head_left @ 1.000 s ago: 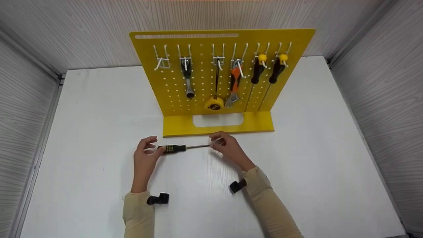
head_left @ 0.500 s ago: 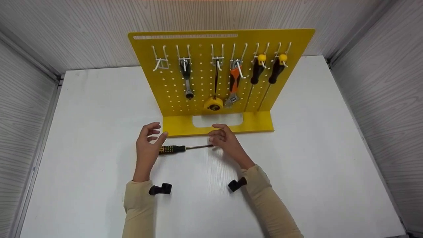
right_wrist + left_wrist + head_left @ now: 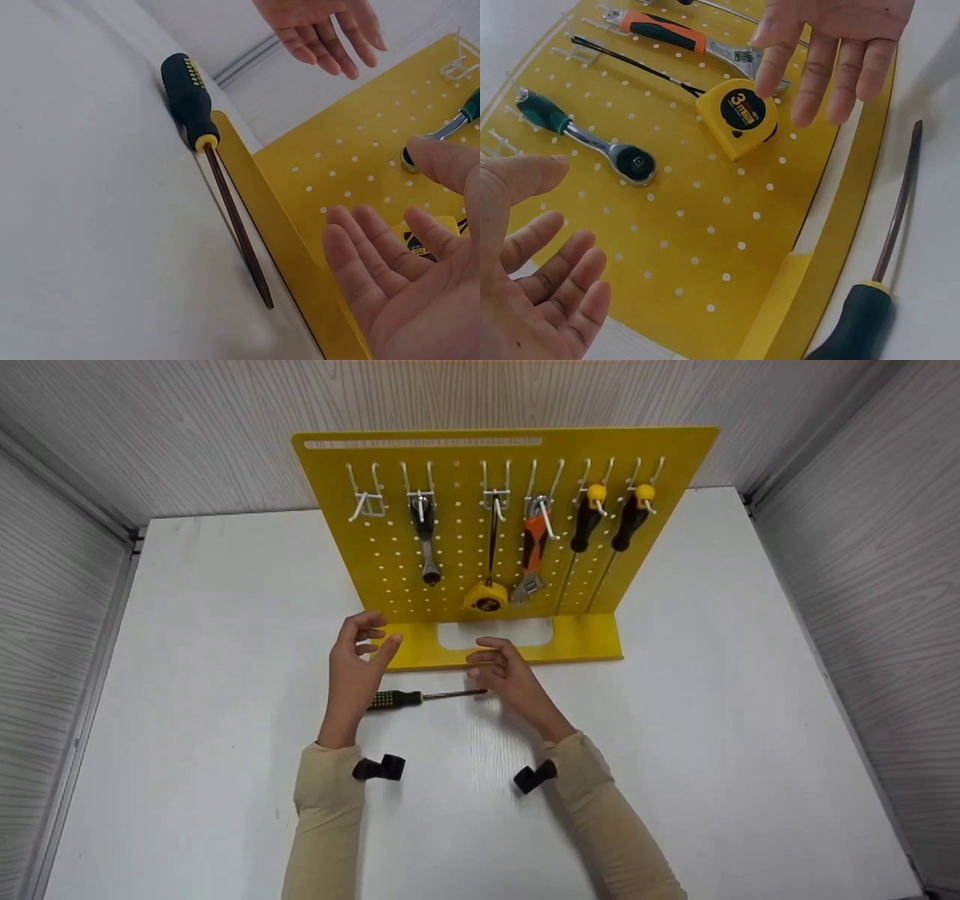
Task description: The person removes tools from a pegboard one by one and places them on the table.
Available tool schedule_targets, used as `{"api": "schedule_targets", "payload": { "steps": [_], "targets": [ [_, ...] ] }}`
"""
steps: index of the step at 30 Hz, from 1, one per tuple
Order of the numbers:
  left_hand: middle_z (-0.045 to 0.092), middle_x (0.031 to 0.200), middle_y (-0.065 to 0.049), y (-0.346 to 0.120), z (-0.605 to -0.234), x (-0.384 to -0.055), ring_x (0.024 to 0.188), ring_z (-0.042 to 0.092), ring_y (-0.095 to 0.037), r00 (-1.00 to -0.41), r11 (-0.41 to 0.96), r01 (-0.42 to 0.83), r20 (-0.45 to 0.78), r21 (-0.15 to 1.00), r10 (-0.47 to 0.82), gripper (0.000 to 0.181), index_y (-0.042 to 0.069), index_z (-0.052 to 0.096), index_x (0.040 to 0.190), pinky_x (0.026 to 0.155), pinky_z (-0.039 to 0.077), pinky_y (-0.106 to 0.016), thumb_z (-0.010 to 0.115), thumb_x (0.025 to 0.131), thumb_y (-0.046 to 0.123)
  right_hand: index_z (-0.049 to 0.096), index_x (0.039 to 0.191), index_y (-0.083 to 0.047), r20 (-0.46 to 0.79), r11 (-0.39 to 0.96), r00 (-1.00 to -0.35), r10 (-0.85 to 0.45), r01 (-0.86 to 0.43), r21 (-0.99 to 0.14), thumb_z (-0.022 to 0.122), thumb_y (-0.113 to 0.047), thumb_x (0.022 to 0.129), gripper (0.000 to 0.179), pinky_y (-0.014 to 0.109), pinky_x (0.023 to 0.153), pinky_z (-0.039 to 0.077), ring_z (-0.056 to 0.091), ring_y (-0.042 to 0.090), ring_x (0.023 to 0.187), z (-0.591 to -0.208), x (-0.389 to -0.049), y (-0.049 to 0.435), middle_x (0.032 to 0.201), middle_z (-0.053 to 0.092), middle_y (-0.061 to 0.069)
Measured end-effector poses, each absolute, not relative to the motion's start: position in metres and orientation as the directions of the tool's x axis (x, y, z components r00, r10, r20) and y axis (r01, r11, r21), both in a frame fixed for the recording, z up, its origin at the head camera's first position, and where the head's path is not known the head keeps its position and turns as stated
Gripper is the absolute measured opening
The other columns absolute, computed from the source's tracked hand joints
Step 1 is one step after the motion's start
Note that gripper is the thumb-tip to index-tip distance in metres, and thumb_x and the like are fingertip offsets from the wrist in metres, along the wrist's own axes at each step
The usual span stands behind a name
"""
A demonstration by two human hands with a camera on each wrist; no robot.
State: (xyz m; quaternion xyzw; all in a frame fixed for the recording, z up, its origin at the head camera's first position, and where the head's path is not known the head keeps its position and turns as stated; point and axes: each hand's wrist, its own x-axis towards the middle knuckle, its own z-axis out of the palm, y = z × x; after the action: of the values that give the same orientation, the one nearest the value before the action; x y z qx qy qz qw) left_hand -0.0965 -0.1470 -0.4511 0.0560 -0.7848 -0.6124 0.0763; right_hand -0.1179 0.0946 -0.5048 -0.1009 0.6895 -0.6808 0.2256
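Observation:
A screwdriver [image 3: 397, 700] with a dark green, yellow-dotted handle lies on the white table in front of the yellow pegboard [image 3: 409, 652]. In the right wrist view the whole screwdriver [image 3: 187, 97] shows, flat-tipped, with no hand on it. My left hand [image 3: 354, 675] is raised over its handle end, fingers loosely bent and holding nothing; it hides part of the handle in the head view. My right hand [image 3: 514, 682] hovers by the blade tip, also holding nothing, thumb apart from the fingers. Both palms face each other across the screwdriver.
On the pegboard's hooks hang a ratchet wrench [image 3: 424, 540], a yellow tape measure [image 3: 487, 597], an orange-handled adjustable wrench [image 3: 534, 544] and two long screwdrivers [image 3: 589, 521]. The leftmost hook [image 3: 366, 502] bears nothing. Pale panels [image 3: 67, 585] wall the table at the sides and back.
My left hand has let go of the screwdriver's handle and moved up and right toward the pegboard. My right hand has come off the blade tip and risen slightly. The screwdriver stays lying.

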Motion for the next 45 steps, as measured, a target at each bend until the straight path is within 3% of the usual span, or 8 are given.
{"api": "schedule_targets", "payload": {
  "steps": [5, 12, 22, 29, 38, 45],
  "targets": [
    [0.055, 0.125, -0.017, -0.141, -0.44, -0.108, 0.112, 0.052, -0.028, -0.983, 0.212, 0.036, 0.073, 0.977, -0.166, 0.048, 0.003, 0.05, 0.131, 0.092, 0.042, -0.031, 0.068, 0.09, 0.02, 0.029, 0.145, -0.005, -0.166, 0.031, -0.878, -0.449, 0.17, -0.985, 0.06, -0.021, 0.096, 0.061, 0.033, 0.096, 0.05, 0.06, 0.027, 0.116, -0.498, -0.123, 0.089, 0.138, 0.05, 0.022],
    [0.052, 0.132, -0.018, -0.132, -0.426, -0.123, 0.12, 0.05, -0.032, -0.986, 0.172, 0.059, 0.084, 0.983, -0.143, 0.052, 0.0, 0.046, 0.135, 0.097, 0.042, -0.038, 0.067, 0.091, 0.019, 0.022, 0.149, -0.007, -0.141, -0.07, -0.872, -0.469, 0.195, -0.978, 0.06, -0.017, 0.096, 0.066, 0.038, 0.106, 0.044, 0.046, 0.038, 0.131, -0.485, -0.131, 0.081, 0.147, 0.038, 0.025],
    [0.05, 0.135, -0.014, -0.124, -0.414, -0.138, 0.121, 0.05, -0.026, -0.989, 0.125, 0.036, 0.053, 0.991, -0.137, 0.054, 0.003, 0.045, 0.137, 0.101, 0.042, -0.038, 0.067, 0.091, 0.021, 0.016, 0.151, -0.01, -0.154, -0.05, -0.864, -0.479, 0.202, -0.978, 0.06, -0.017, 0.096, 0.071, 0.038, 0.107, 0.043, 0.047, 0.029, 0.132, -0.473, -0.138, 0.067, 0.15, 0.036, 0.02],
    [0.049, 0.136, -0.013, -0.12, -0.411, -0.143, 0.124, 0.047, -0.027, -0.991, 0.093, 0.05, 0.061, 0.994, -0.119, 0.055, 0.003, 0.044, 0.137, 0.1, 0.041, -0.036, 0.067, 0.09, 0.02, 0.014, 0.152, -0.01, -0.126, -0.112, -0.869, -0.479, 0.203, -0.973, 0.061, -0.019, 0.094, 0.075, 0.042, 0.109, 0.04, 0.043, 0.032, 0.135, -0.469, -0.142, 0.062, 0.151, 0.032, 0.022],
    [0.045, 0.141, -0.011, -0.115, -0.411, -0.149, 0.128, 0.046, -0.024, -0.997, 0.137, 0.038, 0.048, 0.99, -0.065, 0.06, 0.007, 0.039, 0.142, 0.106, 0.037, -0.043, 0.067, 0.09, 0.022, 0.017, 0.153, -0.016, -0.172, -0.067, -0.892, -0.417, 0.219, -0.973, 0.06, -0.018, 0.095, 0.071, 0.04, 0.11, 0.039, 0.04, 0.027, 0.139, -0.461, -0.15, 0.054, 0.152, 0.036, 0.013],
    [0.045, 0.143, -0.009, -0.114, -0.411, -0.155, 0.133, 0.043, -0.021, -0.998, 0.162, 0.036, 0.043, 0.986, -0.042, 0.068, 0.008, 0.035, 0.144, 0.109, 0.035, -0.04, 0.07, 0.087, 0.026, 0.017, 0.153, -0.019, -0.188, -0.063, -0.891, -0.413, 0.234, -0.97, 0.059, -0.018, 0.096, 0.07, 0.04, 0.113, 0.036, 0.039, 0.026, 0.14, -0.461, -0.155, 0.052, 0.153, 0.035, 0.012]
  ]
}}
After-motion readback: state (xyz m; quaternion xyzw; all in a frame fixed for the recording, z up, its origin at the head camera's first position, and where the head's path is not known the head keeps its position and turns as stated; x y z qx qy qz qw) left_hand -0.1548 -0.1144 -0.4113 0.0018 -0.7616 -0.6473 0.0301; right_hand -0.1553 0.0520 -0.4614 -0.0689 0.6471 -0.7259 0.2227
